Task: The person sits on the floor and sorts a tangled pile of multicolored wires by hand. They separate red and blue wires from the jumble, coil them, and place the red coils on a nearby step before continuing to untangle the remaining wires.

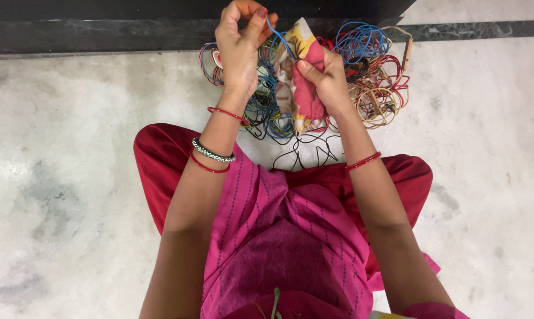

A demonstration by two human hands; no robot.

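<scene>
left hand (240, 44) pinches blue wire (277, 32) | right hand (323, 77) grips cloth (305, 88)

This looks like a room in a home, and the person is sitting right on the floor. The pale, polished stone floor with grey smudges (72, 177) is the kind you find inside a house. A dark stone strip (101, 35) runs along the far edge like a step or doorway sill. A tangled pile of thin coloured wires (373, 88) lies on the bare floor, not on a workbench. Bright pink and red everyday clothes (290, 230) cover the person's folded legs.
</scene>
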